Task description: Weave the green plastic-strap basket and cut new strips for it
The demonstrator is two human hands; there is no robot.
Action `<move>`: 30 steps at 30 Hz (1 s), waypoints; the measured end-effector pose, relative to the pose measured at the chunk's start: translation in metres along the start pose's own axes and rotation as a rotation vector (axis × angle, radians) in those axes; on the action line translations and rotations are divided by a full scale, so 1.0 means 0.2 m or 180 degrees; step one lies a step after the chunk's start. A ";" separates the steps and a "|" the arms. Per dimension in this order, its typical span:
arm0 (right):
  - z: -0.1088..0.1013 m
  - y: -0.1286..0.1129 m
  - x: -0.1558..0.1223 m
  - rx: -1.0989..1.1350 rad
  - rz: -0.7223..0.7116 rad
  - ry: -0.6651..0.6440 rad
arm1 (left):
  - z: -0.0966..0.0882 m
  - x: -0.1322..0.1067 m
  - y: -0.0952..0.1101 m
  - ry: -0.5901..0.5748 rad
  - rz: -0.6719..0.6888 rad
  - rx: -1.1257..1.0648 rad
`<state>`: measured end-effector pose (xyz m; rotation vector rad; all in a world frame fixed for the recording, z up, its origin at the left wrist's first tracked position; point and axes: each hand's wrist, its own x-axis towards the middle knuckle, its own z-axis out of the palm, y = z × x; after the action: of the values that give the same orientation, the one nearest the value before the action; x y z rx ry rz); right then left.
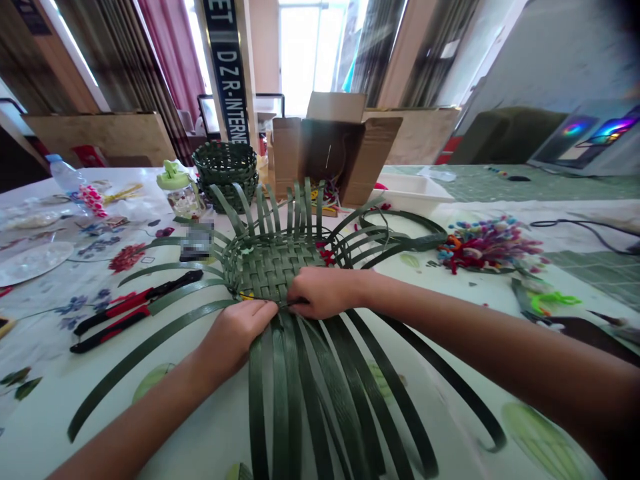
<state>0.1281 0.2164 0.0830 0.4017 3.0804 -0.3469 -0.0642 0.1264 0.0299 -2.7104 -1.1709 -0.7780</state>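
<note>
A half-woven basket [275, 263] of dark green flat strips lies in front of me, its loose ends fanning out on every side. Several long strips [310, 393] run toward me over the table. My left hand [240, 330] grips the basket's near left edge, fingers pressed together on the rim. Close beside it, my right hand [320, 292] is curled inside the near edge, pinching a dark green strip; its fingertips are partly hidden. Red clips or ties [326, 253] show at the right rim, and a small yellow piece [247, 295] near my left fingers.
Red-and-black long-handled pliers [135, 310] lie at left. Behind the basket stand finished green baskets [227, 173], a lidded jar [180, 190] and an open cardboard box [367, 160]. On the right are a coiled strip [400, 220] and a colourful fuzzy bundle [493, 245].
</note>
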 end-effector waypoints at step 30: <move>0.03 -0.05 0.01 -0.0285 0.1004 -0.0044 | 0.09 -0.04 -0.16 0.0340 0.0740 0.0098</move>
<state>0.1239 0.2061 0.0800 0.8602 2.9363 -0.2000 -0.0833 0.1480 0.0065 -2.6775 -0.8202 -0.8498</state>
